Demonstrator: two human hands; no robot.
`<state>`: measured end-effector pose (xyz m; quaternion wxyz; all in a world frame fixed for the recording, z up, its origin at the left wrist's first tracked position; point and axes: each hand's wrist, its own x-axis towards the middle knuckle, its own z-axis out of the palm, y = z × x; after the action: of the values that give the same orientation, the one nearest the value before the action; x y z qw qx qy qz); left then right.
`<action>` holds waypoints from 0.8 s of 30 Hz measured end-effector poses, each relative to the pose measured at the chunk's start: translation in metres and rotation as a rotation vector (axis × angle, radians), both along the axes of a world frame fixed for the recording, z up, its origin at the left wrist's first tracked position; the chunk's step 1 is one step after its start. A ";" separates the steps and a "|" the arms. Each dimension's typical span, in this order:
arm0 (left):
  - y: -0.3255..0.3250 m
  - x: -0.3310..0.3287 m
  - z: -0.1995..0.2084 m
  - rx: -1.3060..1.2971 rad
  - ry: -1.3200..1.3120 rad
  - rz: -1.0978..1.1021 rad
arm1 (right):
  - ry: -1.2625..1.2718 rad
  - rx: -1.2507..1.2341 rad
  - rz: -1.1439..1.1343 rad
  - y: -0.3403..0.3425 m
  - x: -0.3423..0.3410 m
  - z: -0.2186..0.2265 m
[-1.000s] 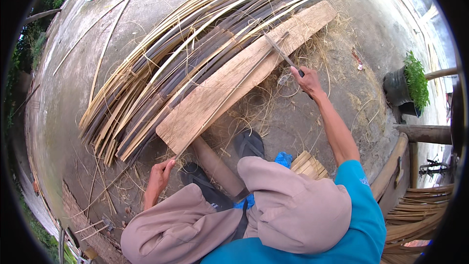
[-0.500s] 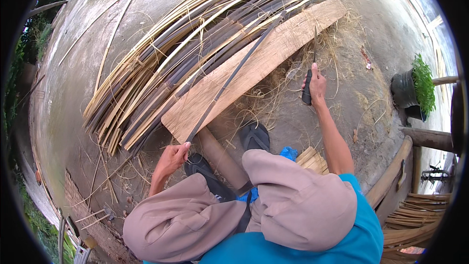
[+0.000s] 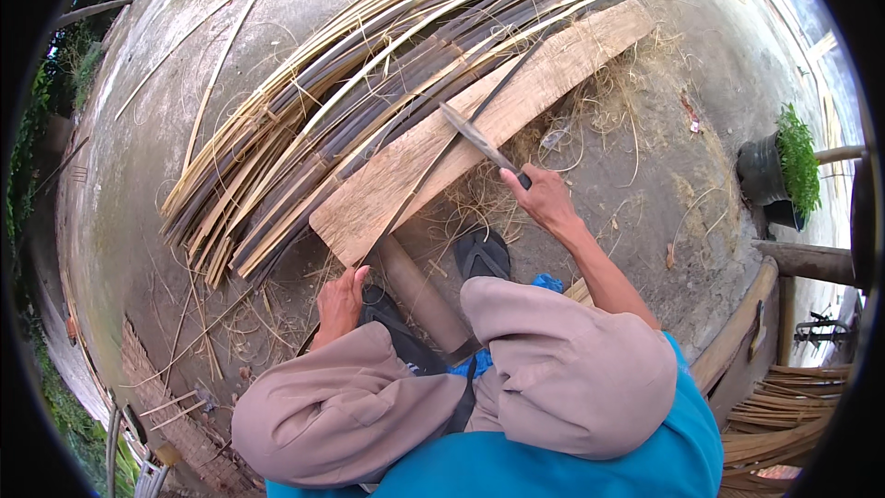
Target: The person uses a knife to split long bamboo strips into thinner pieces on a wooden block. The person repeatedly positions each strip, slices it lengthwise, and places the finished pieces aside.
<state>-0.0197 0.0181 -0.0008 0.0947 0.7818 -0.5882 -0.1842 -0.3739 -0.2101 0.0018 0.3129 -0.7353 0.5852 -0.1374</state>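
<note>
A long, thin, dark bamboo strip (image 3: pixel 426 175) runs slantwise along a flat wooden board (image 3: pixel 572 60) in front of me. Its near end is pinched in my left hand (image 3: pixel 341 302), beside my left knee. My right hand (image 3: pixel 548 200) grips a knife (image 3: pixel 481 141) by its dark handle, right of the board. The blade points up and left and crosses over the strip near the board's middle; whether it touches the strip I cannot tell.
Beyond the board lies a big bundle of split bamboo strips (image 3: pixel 304 129). A thick round piece (image 3: pixel 419 290) extends from beneath the board between my sandalled feet (image 3: pixel 481 254). Thin shavings (image 3: pixel 627 83) litter the ground. A potted plant (image 3: pixel 798 166) stands at right.
My right hand has swung the knife leftward from beside the board, so its blade now crosses the strip. My left hand has drawn the strip slightly back toward me.
</note>
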 end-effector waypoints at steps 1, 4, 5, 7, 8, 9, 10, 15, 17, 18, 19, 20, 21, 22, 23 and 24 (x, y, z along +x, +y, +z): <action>0.003 0.000 -0.001 -0.003 -0.015 0.001 | 0.015 0.050 -0.110 -0.013 -0.005 0.007; 0.011 0.004 -0.006 0.000 -0.061 0.012 | 0.005 -0.017 0.006 -0.005 0.008 0.012; 0.020 0.009 -0.008 0.015 -0.077 0.024 | 0.054 0.008 0.183 0.009 0.010 0.020; 0.045 0.019 -0.009 0.051 -0.082 0.043 | 0.040 -0.089 0.290 0.010 0.001 0.010; 0.061 0.026 -0.008 0.069 -0.070 0.056 | 0.035 -0.136 0.344 0.009 -0.009 0.004; 0.069 0.029 -0.006 0.080 -0.061 0.074 | 0.063 0.015 0.085 -0.016 -0.018 0.002; 0.066 0.028 -0.001 0.094 -0.059 0.079 | 0.079 0.010 0.017 -0.037 -0.025 0.003; 0.085 0.041 -0.006 0.149 -0.068 0.106 | 0.134 -0.111 0.311 -0.026 -0.009 0.011; 0.101 0.049 -0.008 0.194 -0.116 0.115 | 0.128 -0.221 0.372 -0.034 -0.020 0.003; 0.113 0.053 -0.008 0.220 -0.138 0.120 | 0.127 -0.271 0.404 -0.040 -0.029 -0.002; 0.124 0.059 -0.011 0.349 -0.151 0.173 | 0.137 -0.155 0.137 -0.060 -0.041 0.000; 0.131 0.063 -0.013 0.383 -0.149 0.198 | 0.126 -0.116 0.065 -0.076 -0.048 0.004; 0.141 0.063 -0.013 0.399 -0.146 0.211 | 0.115 -0.067 -0.001 -0.084 -0.050 0.010; 0.146 0.064 -0.014 0.387 -0.139 0.215 | 0.104 -0.017 -0.068 -0.088 -0.051 0.013; 0.147 0.067 -0.018 0.376 -0.137 0.209 | 0.142 -0.081 -0.010 -0.082 -0.048 0.011; 0.150 0.068 -0.017 0.370 -0.136 0.210 | 0.149 -0.139 0.096 -0.083 -0.051 0.007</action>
<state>0.0483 0.1680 -0.0175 -0.0717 0.8534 -0.4648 -0.2248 -0.4249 -0.2928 0.0089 0.2230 -0.7906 0.5600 -0.1077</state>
